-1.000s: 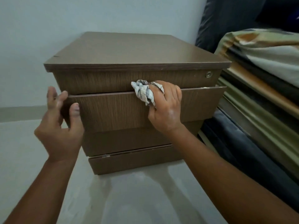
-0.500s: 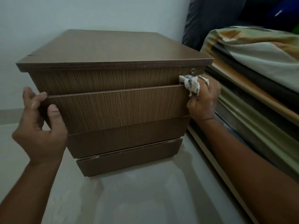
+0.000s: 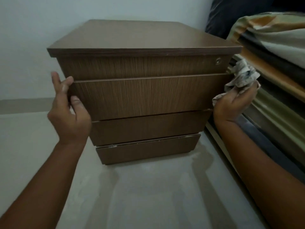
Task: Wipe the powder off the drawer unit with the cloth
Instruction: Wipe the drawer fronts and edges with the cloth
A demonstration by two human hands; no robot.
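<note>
Right hand: our right hand [image 3: 234, 103] is closed on the crumpled, pale patterned cloth [image 3: 242, 76]. It has run along the top edge of the second drawer front from mid-width, and now sits off the right corner, at about 3 o'clock from the unit, palm turned toward us.
Left hand: our left hand [image 3: 69, 111] still pinches the left end of that same drawer front, thumb on the face and fingers round the edge, steadying it at 9 o'clock.
Drawer unit: the brown wood-grain drawer unit [image 3: 145, 96] stands on the pale floor [image 3: 148, 195], striped bedding [image 3: 277, 47] just beside it at 2 o'clock.
Powder: we see none on the wiped edge; the dim light leaves this uncertain.
Meaning: we judge that this pass is finished and that other faces may remain.
</note>
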